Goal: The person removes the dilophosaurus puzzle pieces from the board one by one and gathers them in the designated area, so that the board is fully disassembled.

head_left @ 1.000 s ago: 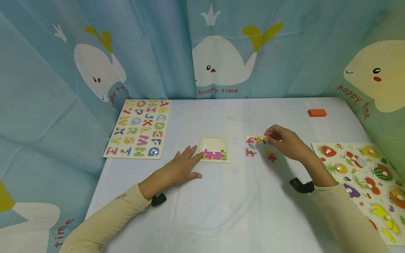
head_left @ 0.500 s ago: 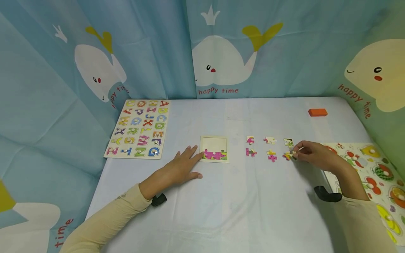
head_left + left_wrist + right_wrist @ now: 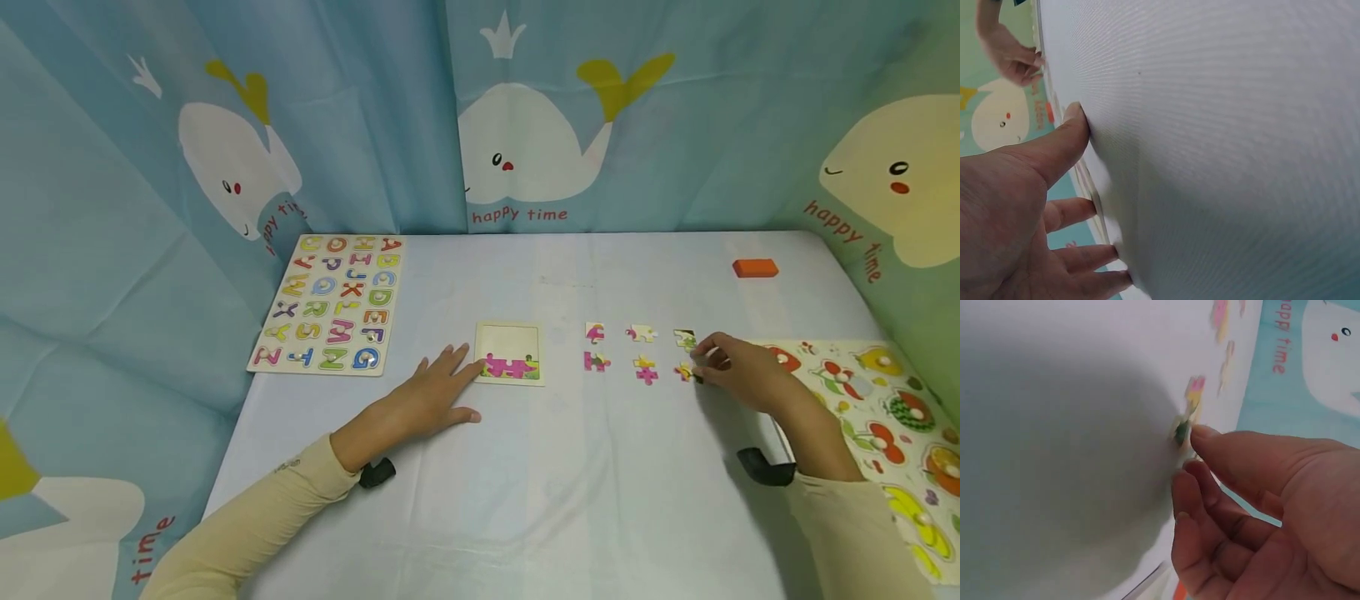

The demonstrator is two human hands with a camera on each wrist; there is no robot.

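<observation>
My left hand lies with fingers spread, fingertips at the left edge of a square wooden puzzle tray. Pink pieces fill the tray's lower part. In the left wrist view the same hand has its thumb apart from the fingers. My right hand is at a yellow and dark green jigsaw piece, the thumb tip right at its edge. The right wrist view shows this piece on the table beside the thumb, with the loosely curled fingers apart from it.
Several loose jigsaw pieces, including a pink one, lie in two rows right of the tray. An alphabet board stands at left, a fruit board at right under the right forearm. An orange block lies at back right, before a curtain.
My right hand moved right from the upper row, carrying the yellow and green piece, set it at the lower row's right end and loosened its fingers. My left hand stayed put.
</observation>
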